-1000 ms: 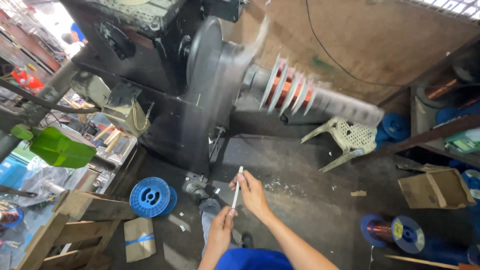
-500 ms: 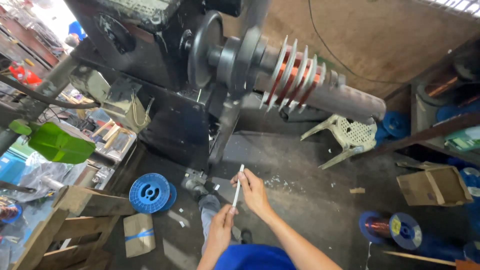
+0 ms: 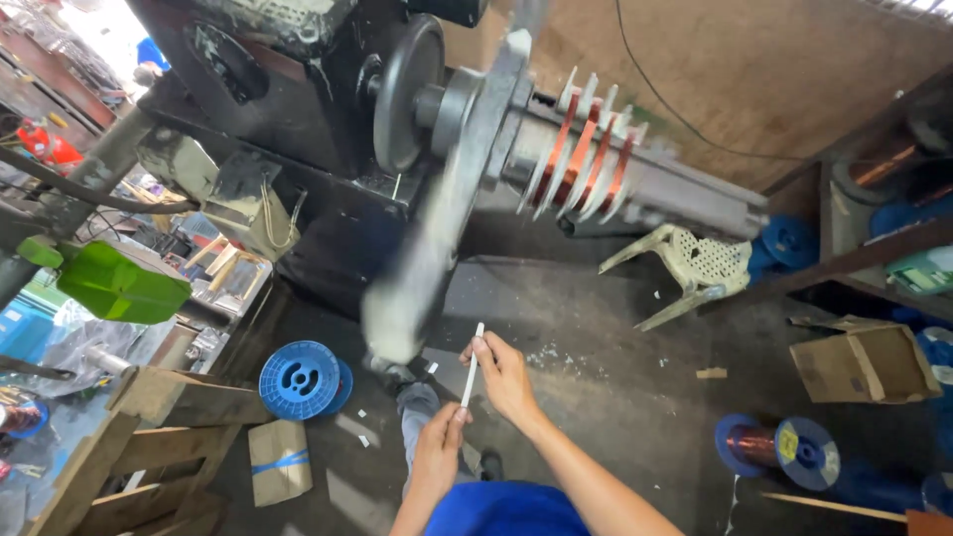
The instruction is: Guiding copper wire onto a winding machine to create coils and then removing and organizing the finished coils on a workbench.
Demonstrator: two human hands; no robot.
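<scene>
White strip, thin and stiff-looking, maybe paper or plastic, is pinched at both ends: left hand closed on the lower end, right hand closed on the upper part, fingertips near the top. Strip is held nearly upright in the air over the concrete floor, below and in front of the winding machine. Machine's arm is blurred, so it looks to be spinning; copper coils sit in a row between pale dividers on the shaft. Blue spool lies on the floor near the wooden pallet at lower left, cardboard piece just beside it. Another blue spool with copper wire lies toward the lower right, open carton near the right edge, pale plastic stool tipped over by the wall. Green funnel-like part at left. Judgement on doing it well: keep both pinches firm so the strip stays straight and does not buckle, hold hands low and well apart from the spinning arm, and keep sleeve and fingers away from the shaft. Small white scraps on the floor could be slippery underfoot.
</scene>
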